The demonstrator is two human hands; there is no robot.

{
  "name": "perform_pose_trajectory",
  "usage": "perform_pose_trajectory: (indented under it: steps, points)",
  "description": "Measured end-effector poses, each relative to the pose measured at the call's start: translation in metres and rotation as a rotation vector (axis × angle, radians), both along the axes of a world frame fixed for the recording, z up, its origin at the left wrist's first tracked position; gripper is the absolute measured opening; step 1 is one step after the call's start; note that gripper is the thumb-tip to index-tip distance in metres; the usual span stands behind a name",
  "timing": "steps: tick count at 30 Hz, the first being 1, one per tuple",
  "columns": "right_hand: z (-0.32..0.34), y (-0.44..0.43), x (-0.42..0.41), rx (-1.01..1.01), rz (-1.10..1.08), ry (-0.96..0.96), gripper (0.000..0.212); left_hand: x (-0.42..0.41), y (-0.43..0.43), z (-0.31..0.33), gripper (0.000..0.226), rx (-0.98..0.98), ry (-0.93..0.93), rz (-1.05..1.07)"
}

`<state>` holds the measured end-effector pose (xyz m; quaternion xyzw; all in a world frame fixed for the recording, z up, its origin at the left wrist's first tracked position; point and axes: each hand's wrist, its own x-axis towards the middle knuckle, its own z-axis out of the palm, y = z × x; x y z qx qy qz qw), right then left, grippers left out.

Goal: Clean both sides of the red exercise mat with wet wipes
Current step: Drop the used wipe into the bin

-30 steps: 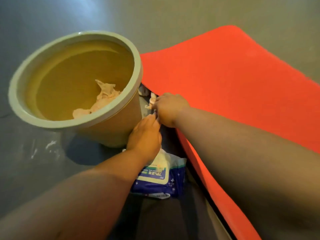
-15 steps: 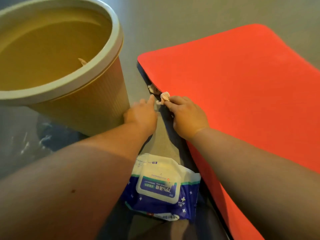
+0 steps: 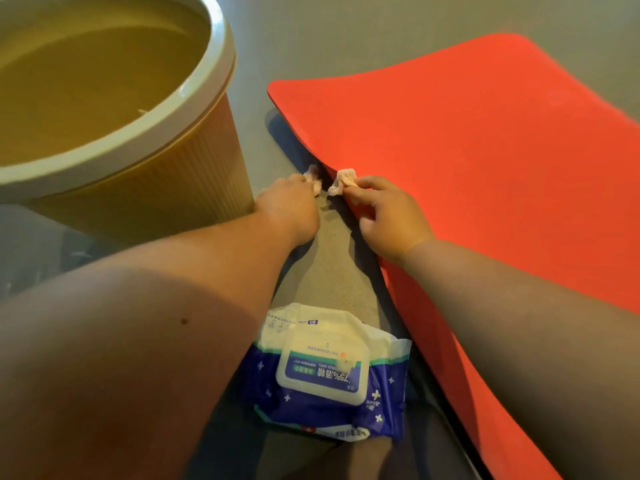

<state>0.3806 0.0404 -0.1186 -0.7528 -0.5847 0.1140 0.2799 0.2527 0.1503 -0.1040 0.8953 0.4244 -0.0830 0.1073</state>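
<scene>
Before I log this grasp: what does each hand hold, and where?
Right hand pinches a crumpled wipe at its near end. Left hand holds another scrap at its fingertips.

A tan ribbed bin (image 3: 166,188) with a pale rim stands on grey floor (image 3: 332,271).

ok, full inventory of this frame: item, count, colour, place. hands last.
bin: 1, tan ribbed wall with pale rim, upper left on the floor
exercise mat: 1, red, right side, its near edge lifted off the floor
wipes pack: 1, blue and white, lid shut, on the floor at bottom centre
crumpled wipes: 2, whitish, one at the left fingertips, one at the right
floor: grey
left hand: pinching a wipe beside the bin
right hand: pinching a wipe at the mat edge
</scene>
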Motion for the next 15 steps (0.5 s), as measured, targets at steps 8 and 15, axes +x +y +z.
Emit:
perform_pose_trajectory:
  steps: [8,15]
  points:
    - [0.029,0.005,-0.023,-0.322,0.102,-0.011,0.038,-0.034,-0.058,0.006,0.018,-0.116,-0.187,0.134]
    - [0.078,-0.010,-0.035,-0.183,-0.383,0.491,0.011,-0.053,-0.090,0.070,0.016,-0.090,-0.584,0.081]
